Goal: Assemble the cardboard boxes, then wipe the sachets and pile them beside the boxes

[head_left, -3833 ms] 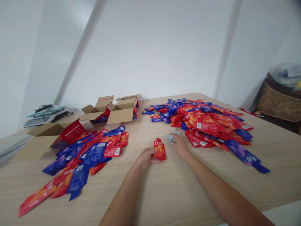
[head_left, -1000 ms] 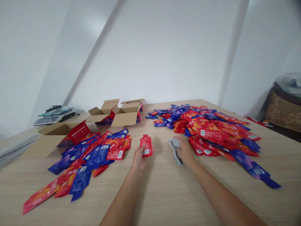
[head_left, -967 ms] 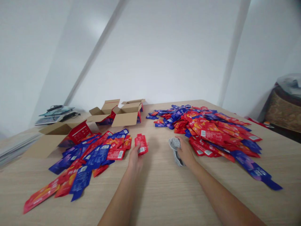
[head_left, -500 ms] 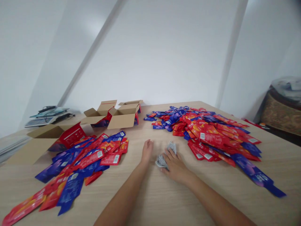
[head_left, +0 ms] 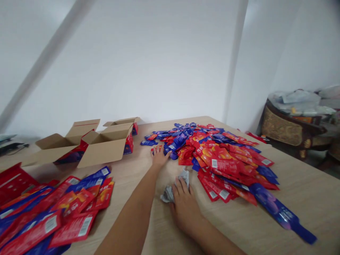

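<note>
My left hand (head_left: 160, 157) reaches to the near left edge of a mixed pile of red and blue packets (head_left: 215, 152). Its fingers are spread and touch a red sachet (head_left: 156, 148) and a blue one there. Under my right hand (head_left: 185, 203) is a crumpled grey cloth (head_left: 168, 193), pressed onto the table with the fingers over it. The cloth sticks out to the left and beyond the fingertips. One long blue packet (head_left: 281, 209) trails from the pile toward the right.
A second heap of red and blue packets (head_left: 77, 202) lies at the left. Behind it stand open cardboard boxes (head_left: 106, 147) with raised flaps. The wooden table (head_left: 233, 226) ends along its right edge, beyond which is a patterned armchair (head_left: 281, 124) with plastic bags.
My left hand has moved forward from beside the cloth to the packet pile. My right hand keeps the cloth, now slightly nearer. The view has turned to the right.
</note>
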Motion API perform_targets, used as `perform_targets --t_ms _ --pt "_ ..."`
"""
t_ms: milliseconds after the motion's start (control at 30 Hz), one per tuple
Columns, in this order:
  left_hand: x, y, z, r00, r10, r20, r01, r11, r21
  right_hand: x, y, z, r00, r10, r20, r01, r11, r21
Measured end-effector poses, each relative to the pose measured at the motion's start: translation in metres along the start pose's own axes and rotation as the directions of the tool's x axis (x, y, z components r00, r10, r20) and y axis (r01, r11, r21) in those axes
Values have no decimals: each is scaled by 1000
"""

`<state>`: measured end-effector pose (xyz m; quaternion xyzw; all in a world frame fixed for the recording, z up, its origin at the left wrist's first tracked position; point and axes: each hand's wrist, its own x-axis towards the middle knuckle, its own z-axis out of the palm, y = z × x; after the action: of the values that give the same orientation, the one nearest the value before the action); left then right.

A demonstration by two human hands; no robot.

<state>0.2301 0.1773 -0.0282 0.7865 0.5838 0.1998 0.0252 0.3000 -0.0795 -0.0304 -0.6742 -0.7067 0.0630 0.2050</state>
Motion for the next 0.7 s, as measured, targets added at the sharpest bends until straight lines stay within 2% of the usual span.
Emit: perform_targets --t_ms 133,267,367,500,600,700 --pt "18 -2 -1 974 22 228 -37 997 64 2 -2 -1 999 -17 -30 17 1000 24" --pt "1 -2 -8 965 60 255 -75 996 48 3 -2 -3 999 -10 -35 11 999 34" --pt "-30 1 -15 970 92 227 -104 994 38 2 -1 -5 998 -7 -54 9 999 35" --pt "-86 5 -25 983 88 164 -97 994 47 -1 5 -9 997 -9 -78 14 998 61" --pt "-134 8 -33 998 53 42 -57 994 90 -6 10 -12 984 -167 -65 175 972 157" --pt "-183 10 -43 998 9 -60 -2 992 123 -9 14 -13 930 -364 -55 365 890 275"
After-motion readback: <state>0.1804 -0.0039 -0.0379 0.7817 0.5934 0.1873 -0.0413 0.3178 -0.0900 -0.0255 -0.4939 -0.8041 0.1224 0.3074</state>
